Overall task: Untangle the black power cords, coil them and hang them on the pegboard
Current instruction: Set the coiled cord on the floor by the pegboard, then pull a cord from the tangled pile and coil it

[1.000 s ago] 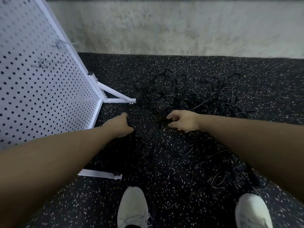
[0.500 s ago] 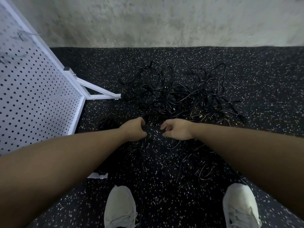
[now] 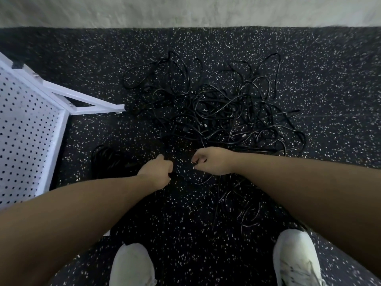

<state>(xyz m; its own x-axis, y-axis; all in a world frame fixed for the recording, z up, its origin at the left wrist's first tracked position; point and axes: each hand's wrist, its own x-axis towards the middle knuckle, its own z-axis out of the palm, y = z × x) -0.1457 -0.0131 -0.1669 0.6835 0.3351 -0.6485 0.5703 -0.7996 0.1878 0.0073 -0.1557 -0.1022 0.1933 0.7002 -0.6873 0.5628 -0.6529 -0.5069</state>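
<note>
The white pegboard (image 3: 26, 131) stands at the floor's left edge. The left hand (image 3: 157, 171) is fisted around a black cord; the right hand (image 3: 212, 162) pinches one between curled fingers. The tangled power cords (image 3: 216, 108) lie mid-floor beyond.

A: What surface is recorded?

B: A black rubber floor (image 3: 329, 69) flecked with white, bounded at the far edge by a pale wall.

A: What is noted lying on it?

B: A tangled heap of black power cords (image 3: 216, 108) is spread at centre. A smaller dark bundle (image 3: 109, 162) is seen to its left, apart from the heap. The white pegboard (image 3: 26, 131) stand's foot (image 3: 97, 109) is planted beside the heap. Two white shoes (image 3: 132, 265) are placed at the near edge.
</note>
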